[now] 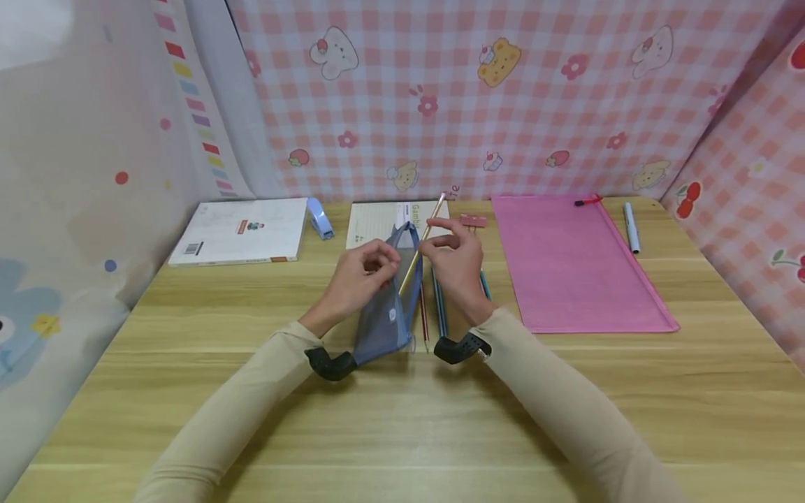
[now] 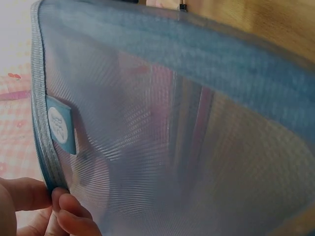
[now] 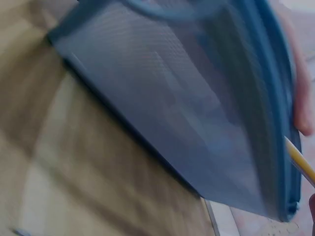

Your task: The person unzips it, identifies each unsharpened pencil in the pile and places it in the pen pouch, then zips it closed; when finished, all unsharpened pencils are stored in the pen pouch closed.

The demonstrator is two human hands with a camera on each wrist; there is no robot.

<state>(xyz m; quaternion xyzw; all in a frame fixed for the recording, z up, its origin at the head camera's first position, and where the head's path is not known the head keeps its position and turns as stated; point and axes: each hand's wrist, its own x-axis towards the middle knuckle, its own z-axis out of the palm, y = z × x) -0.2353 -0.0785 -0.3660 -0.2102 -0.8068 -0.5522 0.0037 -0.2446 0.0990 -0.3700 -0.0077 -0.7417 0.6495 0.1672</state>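
Note:
A blue mesh zip pouch (image 1: 380, 328) stands tilted over the table, its mouth spread apart. My left hand (image 1: 358, 279) pinches the rim of that mouth between thumb and fingers; the left wrist view shows the fingertips (image 2: 74, 216) on the edge binding, below a small blue tag (image 2: 61, 125). In my right hand (image 1: 455, 262) a yellow-gold pencil (image 1: 434, 213) is pinched, slanting with its lower end inside the pouch opening. The right wrist view has the pencil (image 3: 301, 163) crossing the rim. Beside the pouch lie a dark red pencil (image 1: 424, 314) and blue-green pencils (image 1: 439, 307).
Behind the pouch lies a lined notebook (image 1: 365, 216), with a small pink block (image 1: 474, 221) to its right. A white book (image 1: 220, 234) and a lavender-blue gadget (image 1: 320, 218) are at left. At right are a pink mesh pouch (image 1: 566, 272) and a light-blue marker (image 1: 632, 228).

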